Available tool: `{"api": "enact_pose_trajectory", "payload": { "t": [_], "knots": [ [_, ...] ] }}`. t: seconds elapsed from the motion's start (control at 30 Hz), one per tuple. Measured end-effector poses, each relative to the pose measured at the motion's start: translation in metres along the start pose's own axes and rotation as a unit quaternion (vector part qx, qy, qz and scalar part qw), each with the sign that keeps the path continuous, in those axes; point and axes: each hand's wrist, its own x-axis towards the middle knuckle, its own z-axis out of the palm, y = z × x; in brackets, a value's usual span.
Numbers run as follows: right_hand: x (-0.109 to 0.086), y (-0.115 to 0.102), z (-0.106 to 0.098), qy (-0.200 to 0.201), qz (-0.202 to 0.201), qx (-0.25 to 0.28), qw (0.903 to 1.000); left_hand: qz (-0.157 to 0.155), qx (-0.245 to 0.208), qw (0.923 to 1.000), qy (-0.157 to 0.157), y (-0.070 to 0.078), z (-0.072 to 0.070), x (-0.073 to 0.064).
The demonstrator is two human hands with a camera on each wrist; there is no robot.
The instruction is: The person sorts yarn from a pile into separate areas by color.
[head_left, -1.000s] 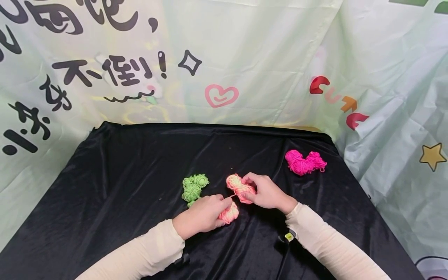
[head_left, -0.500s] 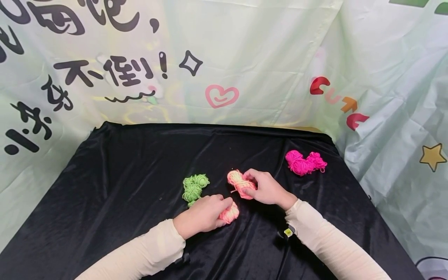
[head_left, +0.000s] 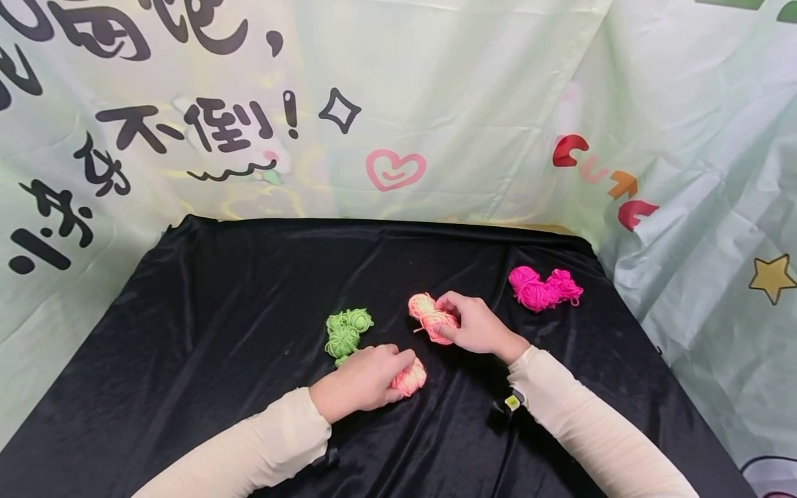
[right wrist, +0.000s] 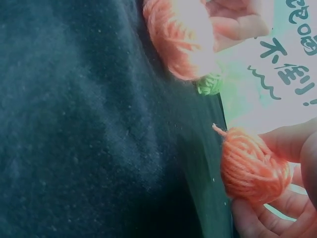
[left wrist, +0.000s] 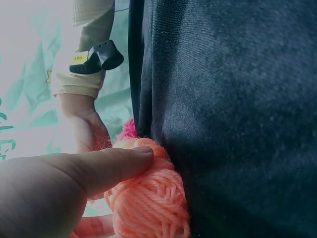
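Right hand (head_left: 478,328): peach skein (head_left: 429,318) is gripped, long axis aimed from five to eleven o'clock.
Left hand (head_left: 366,382): second peach skein (head_left: 412,379) (partly hidden) is grasped, at seven o'clock from the first.

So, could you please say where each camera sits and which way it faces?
Head: on the head, facing forward and down over black cloth; left hand, right hand and sleeves show.
Left wrist: on that wrist, facing the left peach yarn; left hand near, right hand beyond.
Right wrist: on that wrist, facing the right peach yarn; right hand near, left hand beyond.
Head and right wrist share the green yarn.
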Motion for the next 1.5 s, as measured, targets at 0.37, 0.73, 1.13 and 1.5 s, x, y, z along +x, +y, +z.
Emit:
{"api": "enact_pose_trajectory", "payload": {
  "t": [0.37, 0.73, 1.13, 1.5],
  "knots": [
    [0.003, 0.004, -0.002, 0.012, 0.017, -0.010, 0.9997, 0.003, 0.000, 1.0000, 0.002, -0.001, 0.000, 0.001],
    [0.006, 0.010, -0.004, 0.022, 0.031, -0.007, 0.9993, 0.000, 0.005, 1.0000, 0.007, 0.001, -0.001, 0.000],
    [0.009, 0.019, -0.003, 0.035, 0.050, -0.005, 0.9981, 0.002, -0.004, 0.9999, 0.012, -0.001, -0.002, 0.001],
    [0.011, 0.021, -0.004, 0.041, 0.075, -0.003, 0.9963, 0.005, -0.005, 0.9999, 0.010, -0.002, -0.007, 0.005]
  ]
}}
